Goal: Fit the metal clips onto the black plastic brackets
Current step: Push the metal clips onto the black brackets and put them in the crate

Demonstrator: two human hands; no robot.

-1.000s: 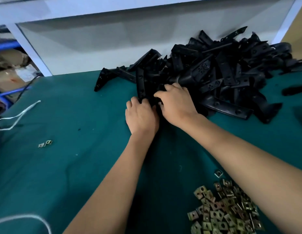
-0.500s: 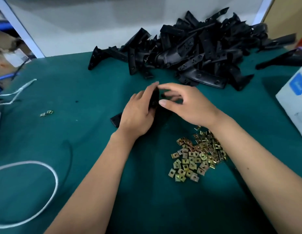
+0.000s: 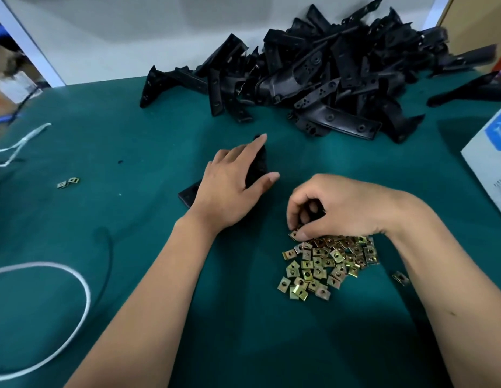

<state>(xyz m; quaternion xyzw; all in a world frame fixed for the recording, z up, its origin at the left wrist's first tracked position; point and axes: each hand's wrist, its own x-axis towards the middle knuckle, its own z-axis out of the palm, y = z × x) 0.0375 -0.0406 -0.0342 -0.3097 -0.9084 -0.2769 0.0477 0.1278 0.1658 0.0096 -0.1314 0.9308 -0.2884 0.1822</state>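
A large heap of black plastic brackets [image 3: 327,77] lies at the back of the green table. One black bracket [image 3: 257,166] lies apart on the cloth, mostly hidden under my left hand [image 3: 229,186], which holds it between fingers and thumb. A pile of several brass-coloured metal clips [image 3: 325,264] sits near the front right. My right hand [image 3: 341,208] is over the pile's far edge, its fingertips curled down and pinching one metal clip [image 3: 294,234].
Two stray clips [image 3: 69,182] lie at the left, and one [image 3: 400,278] sits right of the pile. A white cord [image 3: 76,275] loops at the front left. A white and blue box [image 3: 492,163] stands at the right edge.
My left hand pulled a bracket from the heap toward me and set it on the cloth. My right hand left the bracket and dropped onto the clip pile.
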